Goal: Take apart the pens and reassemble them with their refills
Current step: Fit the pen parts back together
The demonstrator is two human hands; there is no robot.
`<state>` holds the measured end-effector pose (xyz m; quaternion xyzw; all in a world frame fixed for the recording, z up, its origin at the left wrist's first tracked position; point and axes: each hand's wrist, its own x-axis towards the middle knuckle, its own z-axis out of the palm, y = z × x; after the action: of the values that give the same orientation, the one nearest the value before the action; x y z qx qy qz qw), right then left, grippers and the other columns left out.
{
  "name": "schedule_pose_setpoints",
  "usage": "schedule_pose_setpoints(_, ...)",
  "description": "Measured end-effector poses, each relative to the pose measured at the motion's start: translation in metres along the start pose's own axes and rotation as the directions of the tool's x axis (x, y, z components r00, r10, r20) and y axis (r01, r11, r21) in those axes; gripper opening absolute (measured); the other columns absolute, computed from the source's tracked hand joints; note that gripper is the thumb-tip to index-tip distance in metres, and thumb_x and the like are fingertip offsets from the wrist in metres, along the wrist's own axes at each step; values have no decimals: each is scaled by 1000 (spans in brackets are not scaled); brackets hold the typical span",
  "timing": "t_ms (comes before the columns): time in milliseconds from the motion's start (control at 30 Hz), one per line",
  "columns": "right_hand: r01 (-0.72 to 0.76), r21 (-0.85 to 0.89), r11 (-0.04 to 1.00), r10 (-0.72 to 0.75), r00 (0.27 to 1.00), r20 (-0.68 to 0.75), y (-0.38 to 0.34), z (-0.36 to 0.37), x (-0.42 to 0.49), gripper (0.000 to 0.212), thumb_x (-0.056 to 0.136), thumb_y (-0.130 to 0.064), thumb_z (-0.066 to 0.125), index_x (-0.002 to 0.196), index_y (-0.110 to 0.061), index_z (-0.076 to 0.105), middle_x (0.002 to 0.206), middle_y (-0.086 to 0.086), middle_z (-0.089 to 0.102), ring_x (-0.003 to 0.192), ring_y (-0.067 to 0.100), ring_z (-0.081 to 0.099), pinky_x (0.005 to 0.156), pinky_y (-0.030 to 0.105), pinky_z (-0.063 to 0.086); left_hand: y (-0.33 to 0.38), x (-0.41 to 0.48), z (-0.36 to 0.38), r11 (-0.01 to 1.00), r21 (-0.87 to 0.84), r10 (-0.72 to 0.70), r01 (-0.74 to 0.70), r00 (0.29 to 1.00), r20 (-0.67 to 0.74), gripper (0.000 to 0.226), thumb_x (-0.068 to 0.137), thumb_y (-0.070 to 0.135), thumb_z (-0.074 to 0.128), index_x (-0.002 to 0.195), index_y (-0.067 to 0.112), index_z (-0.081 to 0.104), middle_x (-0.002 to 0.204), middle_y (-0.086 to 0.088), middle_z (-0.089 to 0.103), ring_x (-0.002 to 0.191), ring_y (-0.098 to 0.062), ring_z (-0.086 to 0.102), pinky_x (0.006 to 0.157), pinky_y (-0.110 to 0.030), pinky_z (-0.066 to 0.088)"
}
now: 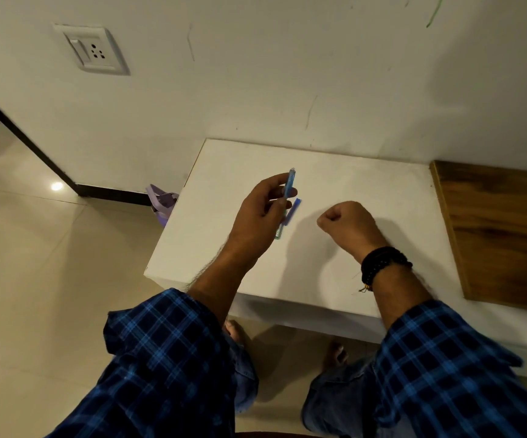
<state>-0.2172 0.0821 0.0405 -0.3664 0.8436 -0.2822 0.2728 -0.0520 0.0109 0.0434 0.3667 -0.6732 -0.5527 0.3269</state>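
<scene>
My left hand pinches a light blue pen between thumb and fingers and holds it upright above the white table. Just right of that hand a darker blue pen piece lies on the table. A greenish pen part shows below my left fingers, partly hidden by the hand. My right hand hovers over the middle of the table with its fingers curled into a fist. Whether it holds a small part inside the fist is hidden.
The white table stands against a white wall with a switch socket. A wooden surface adjoins the table on the right. A purple container sits on the tiled floor at the table's left edge. My feet show under the table.
</scene>
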Motion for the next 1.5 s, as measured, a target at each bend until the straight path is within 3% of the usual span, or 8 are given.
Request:
schedule_pose_setpoints(133, 17, 60, 998, -19, 999, 32, -3, 2, 1, 13, 93, -18, 66, 94, -10, 77, 95, 3, 75, 93, 19, 69, 80, 27, 50, 2, 0, 0, 1000, -15, -5, 4, 1000, -9, 34, 105, 10, 48, 135, 26, 53, 116, 14, 68, 103, -5, 68, 93, -29, 58)
schedule_pose_setpoints(267, 159, 393, 905, -115, 984, -134, -29, -10, -8, 12, 93, -23, 68, 98, -16, 76, 93, -2, 77, 87, 7, 69, 77, 25, 51, -1, 2, 2, 1000, 20, 15, -15, 1000, -12, 28, 103, 13, 53, 128, 25, 58, 121, 8, 69, 107, -9, 68, 92, -29, 57)
schedule_pose_setpoints(367, 282, 499, 819, -187, 955, -231, -45, -20, -14, 8, 93, -23, 68, 92, -21, 75, 91, -5, 77, 82, -4, 68, 71, 18, 48, -1, 3, 3, 999, 34, 39, -39, 999, -21, 26, 101, 11, 57, 122, 26, 61, 119, 6, 69, 100, -6, 69, 81, -19, 57)
schedule_pose_setpoints(500, 347, 469, 812, -226, 928, -295, -52, -21, -13, 8, 92, -24, 69, 92, -21, 77, 90, -7, 77, 86, 2, 69, 70, 21, 49, -1, 1, 5, 995, 68, 71, -70, 997, -7, 27, 100, 9, 57, 117, 30, 60, 117, 7, 69, 98, -6, 67, 80, -12, 52)
schedule_pose_setpoints(667, 355, 400, 845, -251, 924, -289, -49, -17, -9, 11, 91, -25, 71, 95, -17, 79, 92, -6, 77, 93, 14, 70, 83, 28, 56, -2, 2, 5, 992, 94, 87, -87, 996, 2, 26, 100, 10, 59, 119, 27, 61, 114, 13, 68, 97, -2, 67, 83, -10, 51)
schedule_pose_setpoints(800, 360, 337, 870, -268, 919, -290, -48, -15, -7, 14, 93, -26, 70, 99, -16, 78, 95, -5, 76, 95, 12, 69, 82, 19, 53, -3, 3, 5, 987, 126, 97, -97, 995, 8, 26, 99, 11, 60, 124, 20, 62, 116, 9, 68, 98, -5, 67, 84, -11, 52)
schedule_pose_setpoints(1133, 354, 380, 855, -266, 927, -264, -43, -16, -5, 12, 92, -26, 71, 97, -18, 79, 93, -8, 77, 92, 9, 70, 84, 26, 56, -2, 2, 4, 987, 139, 81, -82, 997, 12, 28, 99, 11, 60, 127, 17, 61, 117, 7, 67, 95, -10, 68, 85, -16, 54)
schedule_pose_setpoints(1500, 289, 460, 840, -211, 954, -213, -42, -15, -4, 17, 94, -27, 69, 103, -15, 78, 95, -6, 77, 86, -5, 68, 75, 21, 50, -3, 1, 5, 992, 118, 48, -50, 999, 15, 29, 99, 12, 60, 128, 18, 60, 116, 8, 66, 99, -14, 69, 91, -35, 60)
